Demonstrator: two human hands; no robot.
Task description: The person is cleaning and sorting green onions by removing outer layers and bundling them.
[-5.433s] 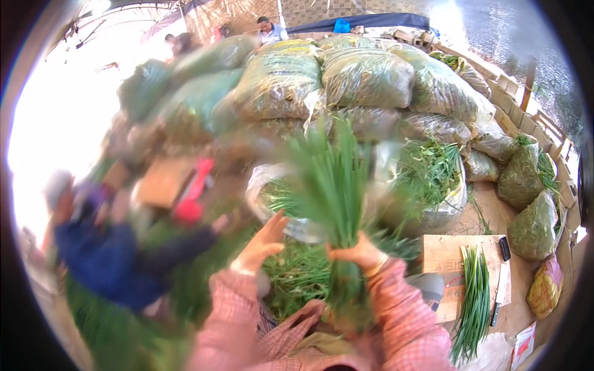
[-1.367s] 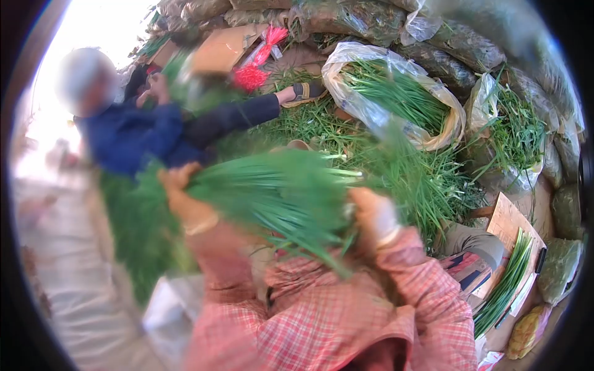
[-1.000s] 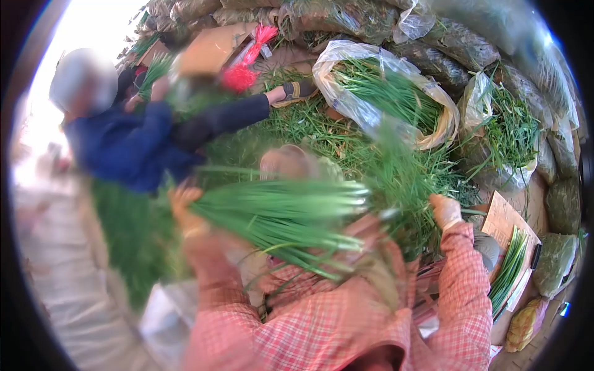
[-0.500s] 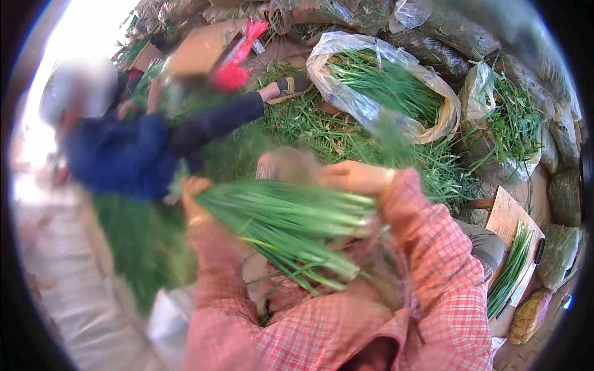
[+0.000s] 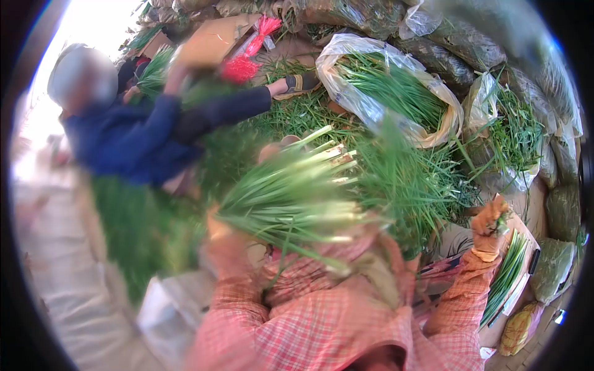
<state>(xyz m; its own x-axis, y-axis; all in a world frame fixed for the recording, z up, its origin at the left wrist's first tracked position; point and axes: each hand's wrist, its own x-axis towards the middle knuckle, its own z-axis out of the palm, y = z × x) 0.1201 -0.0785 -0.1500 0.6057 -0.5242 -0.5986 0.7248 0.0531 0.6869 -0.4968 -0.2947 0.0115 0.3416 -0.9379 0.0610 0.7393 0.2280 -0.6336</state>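
Note:
My left hand (image 5: 218, 232), blurred, is closed round the leafy end of a big bunch of chives (image 5: 278, 191). The pale stem ends fan out to the right above my lap. My right hand (image 5: 489, 219) is stretched out far to the right, its fingers closed on a small tuft of green scraps (image 5: 502, 224). Beneath and beside it lies a board (image 5: 532, 247) carrying a smaller bundle of chives (image 5: 504, 275).
A co-worker in dark blue (image 5: 130, 145) sits at the left, one leg stretched across. Loose chives (image 5: 402, 185) cover the ground ahead. An open plastic bag (image 5: 455, 127) of chives stands behind them, with filled bags (image 5: 346, 18) stacked at the back. Pink ties (image 5: 241, 68) lie near cardboard.
My right hand has left the bunch and swung out to the right beside the board. The bunch in my left hand has tilted, its stem ends rising and spreading. The co-worker's arm has shifted.

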